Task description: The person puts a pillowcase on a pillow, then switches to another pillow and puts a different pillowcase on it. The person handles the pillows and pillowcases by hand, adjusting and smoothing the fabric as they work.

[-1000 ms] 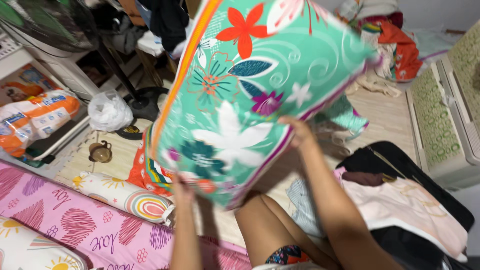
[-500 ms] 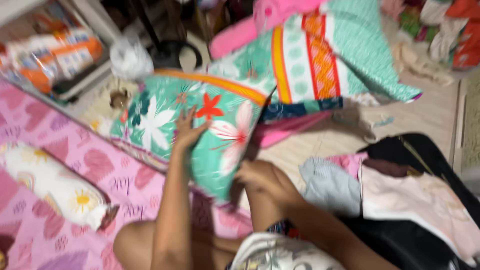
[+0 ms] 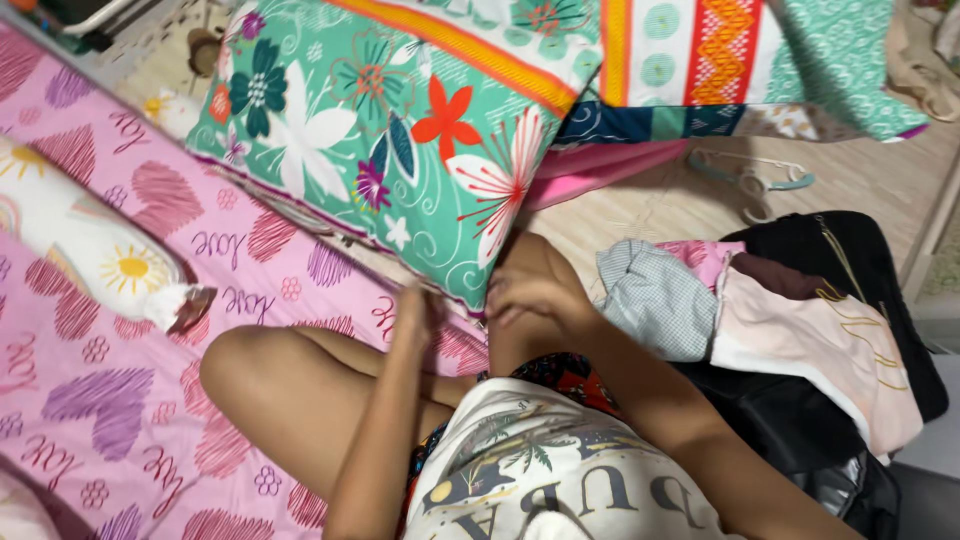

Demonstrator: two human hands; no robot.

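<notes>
A teal pillow (image 3: 400, 130) with large white, red and purple flowers and an orange band lies flat, partly on the pink sheet and partly on the floor, in front of my knees. My left hand (image 3: 415, 315) is blurred and hovers just below the pillow's near edge with nothing in it. Resting on my raised knee is my right hand (image 3: 530, 295), fingers loosely bent, right beside the pillow's near corner and apart from it. I sit cross-legged in a white printed shirt.
A white bolster (image 3: 100, 250) with sun prints lies on the pink heart-patterned sheet (image 3: 120, 420) at left. A second teal pillow (image 3: 720, 60) with striped bands lies behind. Folded clothes (image 3: 800, 320) rest on a black bag (image 3: 870, 260) at right. A teal hanger (image 3: 750, 180) lies on the floor.
The floral pillow went from held upright in both hands down to lying flat. Both hands have let go of it and drawn back toward my knees.
</notes>
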